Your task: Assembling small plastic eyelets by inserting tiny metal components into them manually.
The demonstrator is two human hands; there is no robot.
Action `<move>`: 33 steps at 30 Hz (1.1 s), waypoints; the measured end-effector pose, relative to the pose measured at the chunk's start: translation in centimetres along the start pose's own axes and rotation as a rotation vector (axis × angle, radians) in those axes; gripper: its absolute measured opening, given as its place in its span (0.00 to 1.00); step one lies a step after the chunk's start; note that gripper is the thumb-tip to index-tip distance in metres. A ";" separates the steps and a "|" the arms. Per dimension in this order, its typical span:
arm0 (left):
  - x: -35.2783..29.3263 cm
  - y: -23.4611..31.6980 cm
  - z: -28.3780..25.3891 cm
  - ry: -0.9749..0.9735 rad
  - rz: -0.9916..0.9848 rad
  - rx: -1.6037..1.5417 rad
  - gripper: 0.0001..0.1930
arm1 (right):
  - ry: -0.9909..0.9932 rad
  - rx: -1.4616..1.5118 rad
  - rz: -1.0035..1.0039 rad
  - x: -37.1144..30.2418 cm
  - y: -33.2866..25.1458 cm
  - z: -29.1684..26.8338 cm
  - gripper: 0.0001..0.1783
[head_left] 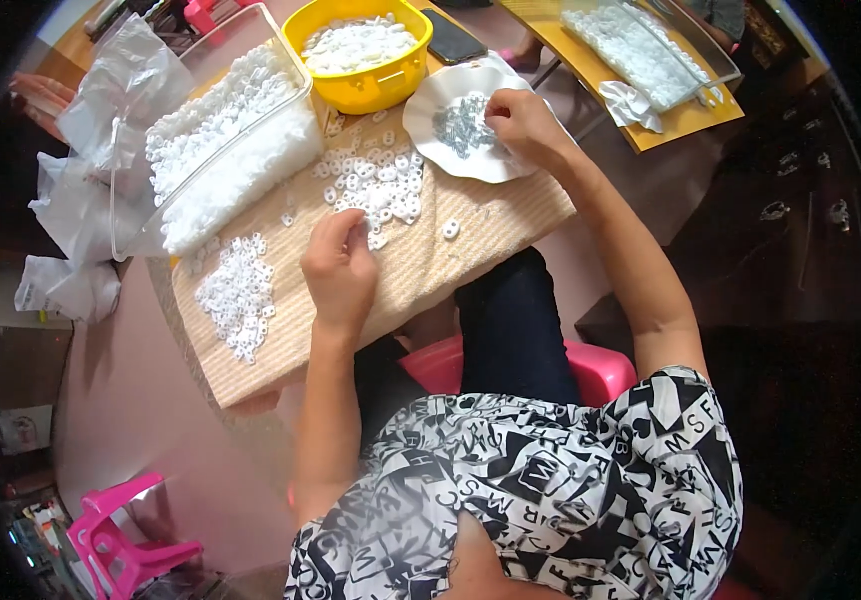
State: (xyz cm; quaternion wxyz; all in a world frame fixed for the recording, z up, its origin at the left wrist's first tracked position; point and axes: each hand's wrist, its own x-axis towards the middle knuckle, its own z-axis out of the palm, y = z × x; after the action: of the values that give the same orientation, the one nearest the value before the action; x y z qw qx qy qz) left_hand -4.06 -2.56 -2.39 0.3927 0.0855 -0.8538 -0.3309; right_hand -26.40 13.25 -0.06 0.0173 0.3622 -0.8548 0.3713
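Note:
My left hand (338,268) is closed, thumb and fingertips together, at the near edge of a pile of small white plastic pieces with holes (375,185). What it pinches, if anything, is hidden. Over a white wavy-rimmed plate (430,150), my right hand (525,125) has its fingertips drawn together beside a heap of tiny grey metal pieces (462,125), too small to name surely. Whatever sits in that pinch cannot be made out. One white piece (450,229) lies alone on the cloth to the right of the pile. Another heap of white pieces (238,295) spreads at the table's left.
A clear plastic bin (240,150) full of white pieces and a yellow tub (370,90) line the far side of the cloth-covered table (400,285). A phone (453,38) lies behind the plate. Plastic bags (115,100) hang left. A pink stool (130,540) stands lower left.

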 end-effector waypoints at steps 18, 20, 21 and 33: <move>-3.3 2.9 -4.2 0.148 -0.818 -1.170 0.04 | -0.019 -0.370 -0.057 2.8 0.6 -0.9 0.12; -3.6 2.7 -4.2 0.142 -0.805 -1.188 0.05 | -0.031 -0.382 -0.135 3.6 0.8 0.0 0.11; -3.7 2.8 -4.3 0.145 -0.814 -1.197 0.05 | -0.080 -0.464 -0.126 3.9 0.7 0.4 0.11; -4.2 3.4 -4.7 0.167 -0.876 -1.386 0.09 | -0.015 -0.459 -0.110 2.8 0.5 2.1 0.07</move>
State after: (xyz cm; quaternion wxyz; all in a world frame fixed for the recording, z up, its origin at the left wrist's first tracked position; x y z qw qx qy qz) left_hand 2.58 -0.60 -0.58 0.2539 0.1733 -0.3130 -0.8986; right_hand -28.28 10.38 -1.08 0.1127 0.3975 -0.8959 0.1632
